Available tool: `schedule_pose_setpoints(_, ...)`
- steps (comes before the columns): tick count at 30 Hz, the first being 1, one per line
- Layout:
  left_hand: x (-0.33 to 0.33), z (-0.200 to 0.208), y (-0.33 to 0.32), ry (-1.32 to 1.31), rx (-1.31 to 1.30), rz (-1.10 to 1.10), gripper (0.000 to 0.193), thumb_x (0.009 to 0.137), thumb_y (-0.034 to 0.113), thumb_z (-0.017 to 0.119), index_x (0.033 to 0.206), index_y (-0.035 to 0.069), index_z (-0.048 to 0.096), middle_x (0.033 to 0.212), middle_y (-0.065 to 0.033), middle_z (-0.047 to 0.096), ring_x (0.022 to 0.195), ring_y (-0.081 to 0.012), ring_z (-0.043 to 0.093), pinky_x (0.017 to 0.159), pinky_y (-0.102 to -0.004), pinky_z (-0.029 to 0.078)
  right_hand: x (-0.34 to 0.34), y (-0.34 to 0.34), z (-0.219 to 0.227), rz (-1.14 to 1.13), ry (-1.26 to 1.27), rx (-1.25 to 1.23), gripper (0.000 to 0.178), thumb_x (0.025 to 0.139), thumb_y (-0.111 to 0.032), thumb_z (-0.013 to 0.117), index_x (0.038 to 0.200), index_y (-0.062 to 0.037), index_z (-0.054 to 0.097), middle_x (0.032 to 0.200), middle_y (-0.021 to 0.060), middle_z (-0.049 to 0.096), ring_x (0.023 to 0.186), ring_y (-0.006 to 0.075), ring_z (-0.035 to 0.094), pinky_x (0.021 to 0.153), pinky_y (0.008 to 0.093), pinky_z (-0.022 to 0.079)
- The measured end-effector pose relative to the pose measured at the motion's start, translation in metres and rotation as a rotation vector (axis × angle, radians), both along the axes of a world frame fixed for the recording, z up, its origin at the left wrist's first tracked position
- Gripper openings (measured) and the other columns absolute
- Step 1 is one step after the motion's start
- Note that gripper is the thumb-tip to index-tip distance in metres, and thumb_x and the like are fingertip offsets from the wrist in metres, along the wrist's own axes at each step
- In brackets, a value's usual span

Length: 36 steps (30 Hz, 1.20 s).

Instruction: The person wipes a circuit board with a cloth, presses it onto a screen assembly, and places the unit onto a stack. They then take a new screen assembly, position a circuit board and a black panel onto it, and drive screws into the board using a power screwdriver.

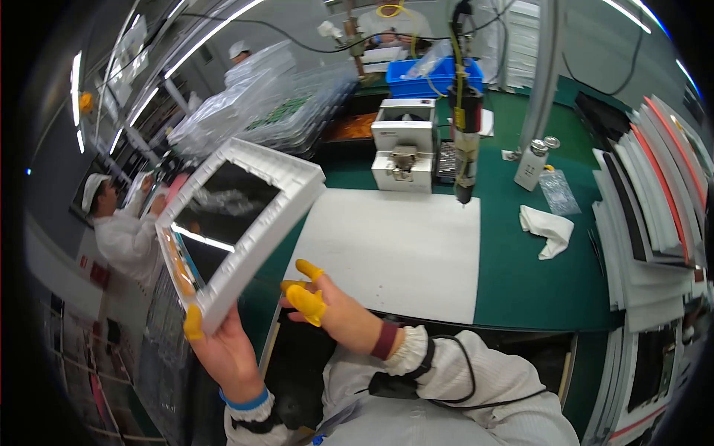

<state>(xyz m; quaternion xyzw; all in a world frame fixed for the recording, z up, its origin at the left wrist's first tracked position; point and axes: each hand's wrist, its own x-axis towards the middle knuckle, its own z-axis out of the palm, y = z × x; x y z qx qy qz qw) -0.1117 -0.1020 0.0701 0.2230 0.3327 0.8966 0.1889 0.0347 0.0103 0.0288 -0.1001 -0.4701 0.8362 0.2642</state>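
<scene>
My left hand (pixel 229 355) grips the lower corner of a white plastic display housing (pixel 260 256), a yellow finger cot on its thumb. The housing is tilted up at the left, off the bench. A dark glossy panel (pixel 223 201) sits inside its frame, with an orange and blue strip along one edge. My right hand (pixel 335 308) hovers at the near left edge of a white foam mat (pixel 394 253), apart from the housing. Its fingers, in yellow cots, are spread and partly bent, with nothing visible in them.
An electric screwdriver (pixel 466 141) hangs over the mat's far right. Behind the mat stands a white screw feeder (pixel 402 145) near a blue bin (pixel 424 83). Right: a dispenser bottle (pixel 531 165), white cloth (pixel 549 229) and stacked foam sheets (pixel 654 193). Far left, clear trays (pixel 282 111) and co-workers.
</scene>
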Motion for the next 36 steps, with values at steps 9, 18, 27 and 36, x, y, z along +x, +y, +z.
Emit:
schedule_pose_setpoints(9, 0.043, -0.064, -0.004, -0.006, -0.244, -0.364, 0.068, 0.092, 0.045, 0.053, 0.136, -0.002, 0.033, 0.129, -0.0173, 0.05, 0.119, -0.0307, 0.051, 0.103, -0.0446, 0.042, 0.007, -0.01, -0.023, -0.4, 0.09, -0.266, 0.024, 0.091, -0.018, 0.061, 0.104, 0.0, 0.052, 0.098, 0.0074, 0.058, 0.085, 0.0133, 0.057, 0.074, 0.0282, 0.049)
schedule_pose_setpoints(18, -0.058, -0.089, 0.05, -0.363, -0.012, -0.787, 0.081, 0.089, 0.063, 0.043, 0.138, -0.001, 0.033, 0.134, -0.0184, 0.046, 0.119, -0.0304, 0.049, 0.101, -0.0459, 0.041, 0.126, 0.006, -0.067, -0.283, 0.236, -0.508, 0.027, 0.091, -0.022, 0.06, 0.11, -0.0051, 0.054, 0.102, 0.0067, 0.062, 0.09, 0.0172, 0.064, 0.081, 0.0338, 0.053)
schedule_pose_setpoints(27, -0.09, -0.125, 0.085, -0.263, -0.433, -1.031, 0.06, 0.093, 0.039, 0.053, 0.132, -0.005, 0.042, 0.123, -0.0138, 0.058, 0.107, -0.0237, 0.06, 0.095, -0.0358, 0.048, 0.175, 0.031, -0.074, -0.255, 0.08, -0.491, 0.023, 0.092, -0.02, 0.056, 0.11, -0.0054, 0.055, 0.1, 0.0053, 0.064, 0.087, 0.0164, 0.066, 0.077, 0.0334, 0.055)
schedule_pose_setpoints(36, -0.096, -0.123, 0.073, -0.15, -0.425, -0.874, 0.053, 0.091, 0.021, 0.054, 0.135, -0.003, 0.04, 0.124, -0.0152, 0.056, 0.111, -0.0236, 0.059, 0.097, -0.0358, 0.048, 0.162, 0.056, -0.036, -0.287, -0.54, -0.382, 0.036, 0.096, -0.025, 0.051, 0.12, 0.001, 0.045, 0.099, 0.0108, 0.062, 0.079, 0.0163, 0.066, 0.068, 0.0287, 0.058)
